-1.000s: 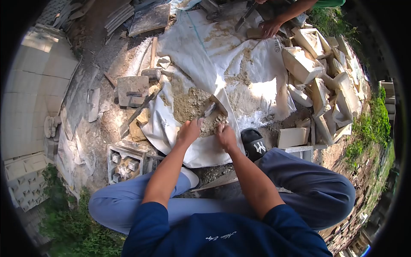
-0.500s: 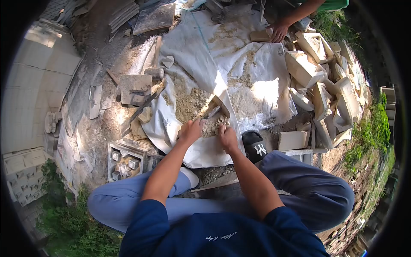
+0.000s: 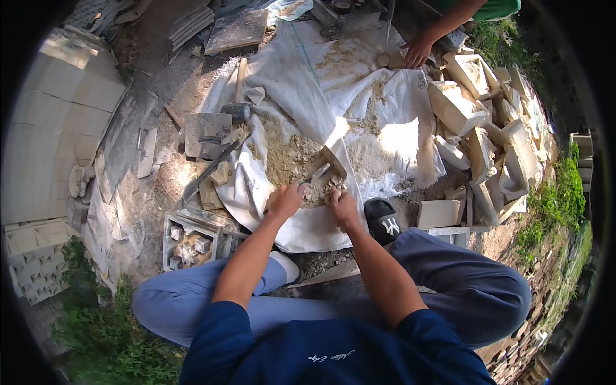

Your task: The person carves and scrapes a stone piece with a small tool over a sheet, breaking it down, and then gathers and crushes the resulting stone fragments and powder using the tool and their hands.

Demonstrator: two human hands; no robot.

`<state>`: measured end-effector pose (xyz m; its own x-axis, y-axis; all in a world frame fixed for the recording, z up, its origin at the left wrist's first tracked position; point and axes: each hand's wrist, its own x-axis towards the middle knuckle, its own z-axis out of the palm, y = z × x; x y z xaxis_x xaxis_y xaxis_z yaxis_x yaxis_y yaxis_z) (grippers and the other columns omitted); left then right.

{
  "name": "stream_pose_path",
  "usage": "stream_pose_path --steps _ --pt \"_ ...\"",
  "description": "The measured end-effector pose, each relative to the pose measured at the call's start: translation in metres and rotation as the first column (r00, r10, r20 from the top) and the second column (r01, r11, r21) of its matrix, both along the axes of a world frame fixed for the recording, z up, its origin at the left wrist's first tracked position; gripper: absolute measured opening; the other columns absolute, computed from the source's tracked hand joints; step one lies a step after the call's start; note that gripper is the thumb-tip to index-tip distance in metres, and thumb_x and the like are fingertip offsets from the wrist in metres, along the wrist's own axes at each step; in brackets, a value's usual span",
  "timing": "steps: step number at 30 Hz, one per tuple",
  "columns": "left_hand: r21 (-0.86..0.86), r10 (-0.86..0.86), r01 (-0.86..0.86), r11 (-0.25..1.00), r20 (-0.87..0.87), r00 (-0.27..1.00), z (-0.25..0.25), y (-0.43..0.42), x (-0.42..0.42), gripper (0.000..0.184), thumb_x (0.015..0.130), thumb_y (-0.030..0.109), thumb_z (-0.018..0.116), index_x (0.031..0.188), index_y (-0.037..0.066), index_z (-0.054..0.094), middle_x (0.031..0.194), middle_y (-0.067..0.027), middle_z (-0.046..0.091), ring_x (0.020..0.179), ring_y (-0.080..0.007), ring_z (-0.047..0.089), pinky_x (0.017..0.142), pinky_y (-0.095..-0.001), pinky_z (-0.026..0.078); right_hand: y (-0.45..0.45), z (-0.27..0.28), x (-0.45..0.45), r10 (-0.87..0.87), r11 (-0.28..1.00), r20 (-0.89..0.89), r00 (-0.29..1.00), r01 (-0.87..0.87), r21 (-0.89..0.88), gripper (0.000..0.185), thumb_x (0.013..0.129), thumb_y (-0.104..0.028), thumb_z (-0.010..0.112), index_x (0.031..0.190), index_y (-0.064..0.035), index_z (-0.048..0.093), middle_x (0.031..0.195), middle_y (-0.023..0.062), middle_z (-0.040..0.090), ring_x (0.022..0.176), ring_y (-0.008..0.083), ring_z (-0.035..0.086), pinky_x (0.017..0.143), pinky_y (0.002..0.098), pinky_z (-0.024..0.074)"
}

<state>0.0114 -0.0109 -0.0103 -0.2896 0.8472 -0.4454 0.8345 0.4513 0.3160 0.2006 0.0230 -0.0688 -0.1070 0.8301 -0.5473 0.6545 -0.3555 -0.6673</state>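
Observation:
My left hand [image 3: 286, 200] is closed around the near end of a small metal hand tool [image 3: 319, 172], perhaps a trowel; its exact kind is unclear. The tool points up and right toward a thin tan slab [image 3: 334, 162] tilted on the white sheet [image 3: 308, 234]. My right hand [image 3: 344, 210] is closed just below the slab, beside small pale lumps [image 3: 336, 183]. Whatever its fingers grip, I cannot make out. Left of the slab, crumbly tan material [image 3: 292, 159] lies heaped on the sheet.
Rough blocks [image 3: 459, 106] are piled at right. A co-worker's hand [image 3: 418, 51] reaches in from the top. A mallet [image 3: 239, 113], a square plate with a handle [image 3: 206, 136] and a metal-framed mould [image 3: 192, 242] lie at left. My black sandal [image 3: 381, 220] rests near my right hand.
The view has shifted slightly. My hands stay almost in place, with the tool's tip a little lower beside the slab. The co-worker's hand has moved slightly at the top.

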Motion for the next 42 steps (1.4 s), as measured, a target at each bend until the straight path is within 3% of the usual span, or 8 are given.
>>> stream_pose_path --steps 2,4,9,14,21,30,37,42 --pt "-0.018 0.034 -0.034 0.999 -0.017 0.999 0.01 0.001 0.001 0.048 0.101 0.047 0.037 0.104 0.009 0.067 0.085 -0.0276 0.067 0.086 -0.0493 0.063 0.079 -0.0582 0.049 -0.004 -0.006 0.002 -0.025 0.997 -0.003 1.0 0.025 0.075 0.059 0.098 -0.047 0.047 0.088 0.0091 0.063 0.08 0.0323 0.064 0.081 0.0482 0.065 0.076 0.052 0.0486" --pt "0.118 0.237 -0.237 0.964 0.015 0.971 0.018 0.005 0.001 0.05 0.101 0.047 0.035 0.105 0.009 0.068 0.089 -0.0295 0.066 0.089 -0.0499 0.062 0.082 -0.0588 0.048 -0.001 0.001 0.003 -0.023 1.0 -0.045 0.999 0.022 -0.02 0.06 0.098 -0.05 0.043 0.096 0.0069 0.063 0.094 0.0343 0.064 0.096 0.0507 0.061 0.085 0.0547 0.0462" --pt "0.21 0.298 -0.295 0.932 0.016 0.954 -0.001 0.009 -0.027 0.054 0.101 0.048 0.034 0.096 0.007 0.067 0.087 -0.029 0.067 0.087 -0.0507 0.063 0.081 -0.0576 0.049 0.004 0.026 -0.005 -0.02 0.997 -0.009 1.0 0.021 0.079 0.06 0.098 -0.049 0.044 0.093 0.007 0.064 0.092 0.0343 0.064 0.093 0.0512 0.061 0.083 0.056 0.0461" --pt "0.085 0.335 -0.336 0.938 0.027 0.942 -0.001 0.003 -0.031 0.057 0.101 0.049 0.034 0.097 0.003 0.067 0.094 -0.0304 0.067 0.092 -0.0502 0.063 0.082 -0.0571 0.049 0.049 0.047 -0.027 0.016 0.987 0.041 0.999 -0.022 0.162 0.06 0.097 -0.05 0.045 0.091 0.0062 0.064 0.089 0.0344 0.064 0.09 0.0517 0.061 0.081 0.0568 0.0465" --pt "0.075 0.389 -0.393 0.917 0.058 0.919 -0.006 -0.002 -0.023 0.06 0.101 0.05 0.031 0.099 0.002 0.067 0.095 -0.0297 0.067 0.094 -0.0501 0.063 0.086 -0.0564 0.048 0.078 0.053 -0.029 0.271 0.941 0.265 0.925 -0.313 0.13 0.056 0.098 -0.048 0.044 0.093 0.0027 0.067 0.09 0.0343 0.064 0.091 0.0514 0.062 0.083 0.0556 0.0488" --pt "0.091 0.46 -0.471 0.878 0.12 0.88 -0.008 -0.008 -0.026 0.06 0.1 0.05 0.033 0.095 0.002 0.067 0.097 -0.03 0.066 0.095 -0.0494 0.062 0.087 -0.057 0.046 0.074 0.049 -0.024 0.445 0.86 0.235 0.864 -0.486 0.158 0.053 0.1 -0.044 0.043 0.093 0.0043 0.065 0.089 0.0332 0.064 0.089 0.0501 0.062 0.081 0.0564 0.0477" --pt "0.099 0.426 -0.44 0.892 0.137 0.894 -0.006 -0.016 -0.024 0.058 0.099 0.052 0.037 0.098 0.001 0.066 0.096 -0.0306 0.066 0.096 -0.0501 0.061 0.087 -0.0572 0.046 0.036 0.014 -0.001 0.466 0.835 0.216 0.858 -0.507 0.212 0.042 0.1 -0.036 0.045 0.092 0.0014 0.063 0.083 0.0307 0.064 0.081 0.0513 0.061 0.073 0.0575 0.0477" --pt "0.084 0.342 -0.352 0.932 0.111 0.933 -0.01 -0.02 -0.023 0.059 0.098 0.054 0.037 0.1 0.002 0.065 0.096 -0.031 0.066 0.095 -0.0502 0.062 0.088 -0.0572 0.046 0.012 0.011 -0.005 0.405 0.838 0.134 0.904 -0.426 0.341 0.049 0.099 -0.042 0.046 0.085 0.0023 0.063 0.079 0.0293 0.064 0.076 0.0495 0.062 0.069 0.0552 0.049"
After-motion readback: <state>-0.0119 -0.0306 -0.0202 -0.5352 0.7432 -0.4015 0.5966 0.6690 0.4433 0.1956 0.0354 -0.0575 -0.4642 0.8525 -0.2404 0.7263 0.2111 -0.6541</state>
